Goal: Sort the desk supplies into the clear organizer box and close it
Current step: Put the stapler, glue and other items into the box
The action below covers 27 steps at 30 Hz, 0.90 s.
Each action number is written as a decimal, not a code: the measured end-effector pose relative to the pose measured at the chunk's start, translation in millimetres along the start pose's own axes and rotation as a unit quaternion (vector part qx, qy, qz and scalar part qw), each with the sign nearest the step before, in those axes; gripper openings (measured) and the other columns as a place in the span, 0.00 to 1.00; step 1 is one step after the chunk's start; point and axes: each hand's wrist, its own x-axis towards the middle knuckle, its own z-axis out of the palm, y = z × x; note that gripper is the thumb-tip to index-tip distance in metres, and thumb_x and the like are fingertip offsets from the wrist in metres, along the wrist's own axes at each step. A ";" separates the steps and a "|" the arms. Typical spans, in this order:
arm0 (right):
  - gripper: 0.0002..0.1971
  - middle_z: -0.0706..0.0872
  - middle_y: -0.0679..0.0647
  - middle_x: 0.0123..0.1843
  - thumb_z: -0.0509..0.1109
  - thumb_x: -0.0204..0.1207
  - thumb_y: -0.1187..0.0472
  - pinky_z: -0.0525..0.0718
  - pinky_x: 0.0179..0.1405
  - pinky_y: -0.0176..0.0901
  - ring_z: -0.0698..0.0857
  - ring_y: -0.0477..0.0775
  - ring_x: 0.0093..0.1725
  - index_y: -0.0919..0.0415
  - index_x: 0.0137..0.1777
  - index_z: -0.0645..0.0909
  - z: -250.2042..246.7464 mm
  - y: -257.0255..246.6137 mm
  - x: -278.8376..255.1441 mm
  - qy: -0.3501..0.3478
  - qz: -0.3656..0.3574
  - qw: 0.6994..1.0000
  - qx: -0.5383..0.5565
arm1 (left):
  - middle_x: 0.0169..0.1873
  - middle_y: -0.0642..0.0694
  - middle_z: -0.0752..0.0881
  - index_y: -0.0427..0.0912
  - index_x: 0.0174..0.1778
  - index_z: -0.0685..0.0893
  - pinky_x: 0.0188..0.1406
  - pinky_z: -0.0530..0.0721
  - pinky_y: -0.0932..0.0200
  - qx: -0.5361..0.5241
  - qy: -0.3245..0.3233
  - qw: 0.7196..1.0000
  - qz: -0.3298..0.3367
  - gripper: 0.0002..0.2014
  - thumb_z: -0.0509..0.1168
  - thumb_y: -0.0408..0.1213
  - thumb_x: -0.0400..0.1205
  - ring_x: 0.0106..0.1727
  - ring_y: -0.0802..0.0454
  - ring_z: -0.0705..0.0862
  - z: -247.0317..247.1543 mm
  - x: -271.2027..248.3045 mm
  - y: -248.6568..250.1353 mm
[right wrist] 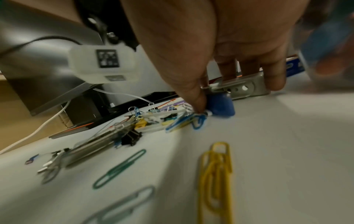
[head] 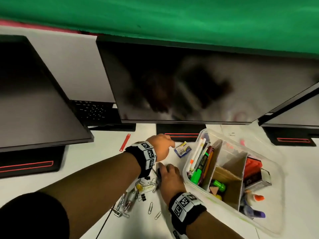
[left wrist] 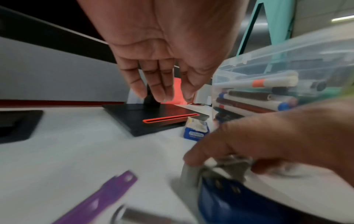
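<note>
**Q:** Organizer box [head: 198, 135] first — where does it sit in the head view, and what is around it?

**A:** It sits open on the white desk [head: 107, 147], just in front of the middle monitor's base [head: 181, 133]. Cardboard dividers split it: pens and markers [head: 202, 159] fill the section on the side nearest the hands, and a green stamp-like item lies in the middle one. A small blue-and-white carton [head: 183, 149] lies just beside the box on that same side. A scatter of paper clips [head: 134, 197] and binder clips lies near the box, on the person's side of the carton. The left hand [head: 159, 147] hovers just beside the carton, fingers relaxed and holding nothing. The right hand [head: 170, 175] is pressed down close to the box wall, over something dark.

**Q:** What does the left wrist camera add?

**A:** The left hand [left wrist: 168, 50] hangs with fingers straight and loose, nothing in it. The box [left wrist: 287, 50] shows the pens stacked behind its clear wall. Near the box, the right hand [left wrist: 268, 133] curls its fingers over a blue-and-metal stapler [left wrist: 229, 189]. A purple strip [left wrist: 99, 200] lies on the desk, farther from the box than the stapler.

**Q:** And the right wrist camera?

**A:** The right hand [right wrist: 220, 45] grips the stapler [right wrist: 222, 106], thumb on the blue body, fingers over the metal top. A yellow paper clip [right wrist: 216, 174], a green one [right wrist: 118, 168] and a black binder clip [right wrist: 132, 137] lie on the desk on the near side of the stapler. The box is too blurred to make out in this view.
</note>
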 end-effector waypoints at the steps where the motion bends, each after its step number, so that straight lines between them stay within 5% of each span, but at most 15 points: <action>1: 0.28 0.65 0.59 0.77 0.54 0.83 0.60 0.68 0.76 0.53 0.64 0.61 0.76 0.53 0.82 0.52 3.7 4.1 -0.8 -0.005 0.000 1.000 0.003 | 0.71 0.46 0.75 0.52 0.73 0.74 0.74 0.72 0.50 0.008 -0.001 1.000 0.020 0.21 0.55 0.34 0.83 0.74 0.45 0.71 2.3 11.0 6.4; 5: 0.32 0.66 0.61 0.77 0.60 0.79 0.62 0.73 0.74 0.56 0.69 0.63 0.76 0.55 0.82 0.53 13.9 15.7 -9.8 -0.012 -0.014 1.000 0.002 | 0.74 0.41 0.71 0.54 0.76 0.69 0.74 0.71 0.50 0.060 -0.022 0.995 0.076 0.23 0.55 0.36 0.84 0.74 0.40 0.71 21.7 35.6 23.0; 7: 0.33 0.81 0.63 0.66 0.69 0.69 0.60 0.87 0.55 0.59 0.85 0.66 0.62 0.56 0.75 0.62 20.5 24.4 -12.2 0.000 -0.021 1.000 0.015 | 0.79 0.40 0.64 0.54 0.77 0.68 0.77 0.68 0.48 0.076 -0.053 0.993 0.071 0.21 0.54 0.42 0.86 0.77 0.37 0.66 30.6 42.1 27.3; 9: 0.32 0.87 0.62 0.59 0.70 0.64 0.59 0.89 0.42 0.62 0.89 0.67 0.53 0.54 0.70 0.66 29.8 33.3 -13.0 -0.018 -0.013 1.000 0.004 | 0.81 0.41 0.60 0.54 0.77 0.69 0.80 0.64 0.47 0.078 -0.073 0.992 0.065 0.21 0.52 0.45 0.86 0.80 0.37 0.63 35.5 46.6 28.5; 11: 0.33 0.83 0.64 0.66 0.70 0.67 0.60 0.86 0.50 0.69 0.85 0.70 0.62 0.54 0.73 0.64 28.1 36.6 -15.8 -0.008 -0.049 0.999 -0.017 | 0.82 0.41 0.59 0.51 0.77 0.70 0.80 0.64 0.46 0.084 -0.080 0.991 0.062 0.21 0.54 0.40 0.86 0.80 0.38 0.63 36.9 48.7 29.0; 14: 0.33 0.63 0.64 0.80 0.59 0.80 0.62 0.69 0.74 0.69 0.65 0.70 0.78 0.52 0.82 0.51 19.9 37.8 -20.4 -0.039 -0.071 0.996 -0.043 | 0.78 0.38 0.63 0.43 0.75 0.71 0.74 0.70 0.45 0.083 -0.092 0.991 0.044 0.21 0.55 0.35 0.85 0.76 0.38 0.68 35.7 46.4 30.2; 19: 0.29 0.67 0.67 0.77 0.56 0.82 0.66 0.71 0.74 0.64 0.72 0.73 0.73 0.56 0.83 0.55 19.7 39.0 -25.7 -0.007 -0.093 0.996 -0.015 | 0.62 0.38 0.75 0.47 0.62 0.80 0.59 0.80 0.49 0.089 -0.093 0.991 0.030 0.13 0.63 0.41 0.81 0.63 0.37 0.78 36.6 29.9 20.9; 23: 0.30 0.71 0.63 0.72 0.58 0.81 0.66 0.75 0.69 0.52 0.74 0.67 0.69 0.56 0.82 0.56 16.1 38.9 -33.5 -0.003 -0.085 0.995 0.055 | 0.60 0.39 0.78 0.43 0.64 0.77 0.57 0.80 0.49 0.129 -0.096 0.987 -0.004 0.17 0.66 0.39 0.79 0.62 0.38 0.80 33.9 9.7 3.6; 27: 0.30 0.75 0.62 0.69 0.60 0.80 0.63 0.74 0.69 0.46 0.76 0.65 0.68 0.58 0.81 0.58 -2.0 37.5 -55.8 0.008 -0.105 0.988 0.117 | 0.57 0.39 0.82 0.42 0.60 0.73 0.54 0.81 0.50 0.047 -0.045 0.995 -0.072 0.16 0.65 0.38 0.77 0.57 0.39 0.82 27.4 -7.5 -5.7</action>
